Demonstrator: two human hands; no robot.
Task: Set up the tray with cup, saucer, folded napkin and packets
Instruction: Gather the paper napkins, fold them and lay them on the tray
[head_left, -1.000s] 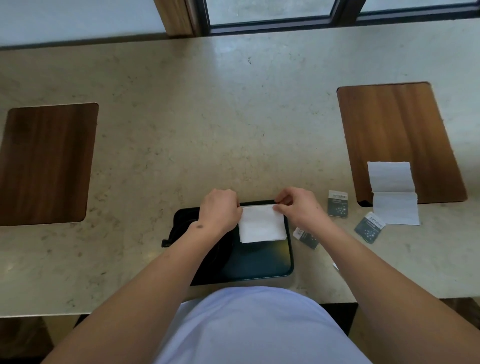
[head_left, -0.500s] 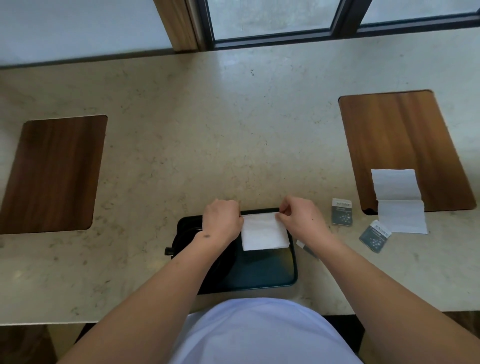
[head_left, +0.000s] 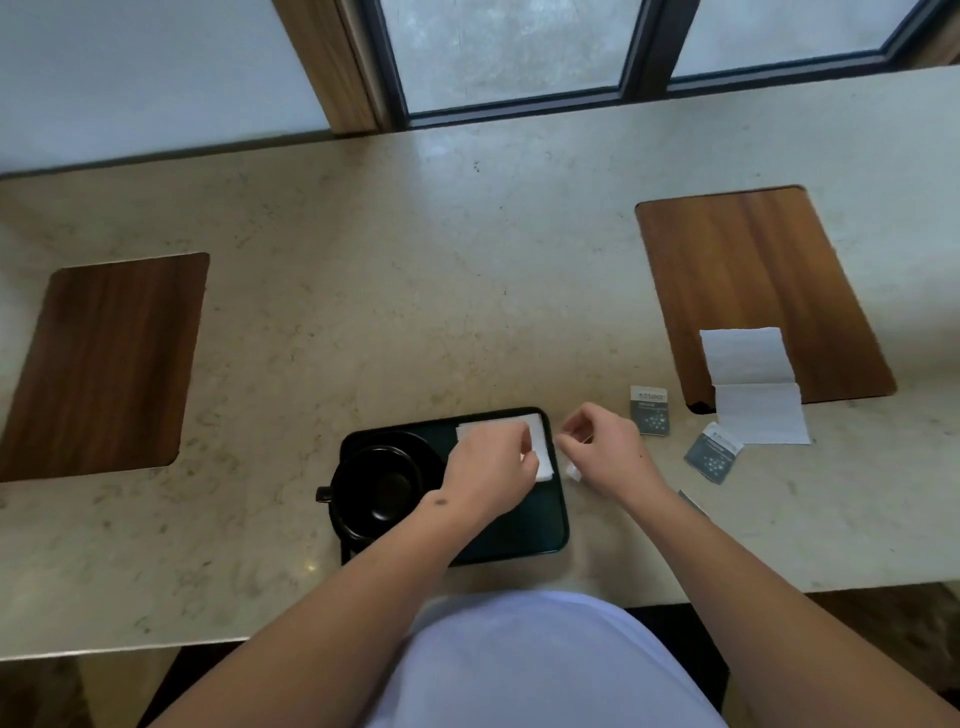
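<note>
Now my left hand (head_left: 488, 467) lies on the folded napkin (head_left: 540, 449), fingers curled over it; I think this keeps the fold flat in the far right corner of the tray (head_left: 524, 540). The cup (head_left: 379, 488) on its saucer (head_left: 415, 444) takes the left side, so the napkin gets the free part. My right hand (head_left: 608, 454) is beside the tray over the counter (head_left: 415, 260), fingers curled; something small and white shows there, I cannot tell if I pinch it. Two packets (head_left: 649, 410) (head_left: 712, 453) wait near, not yet loaded.
</note>
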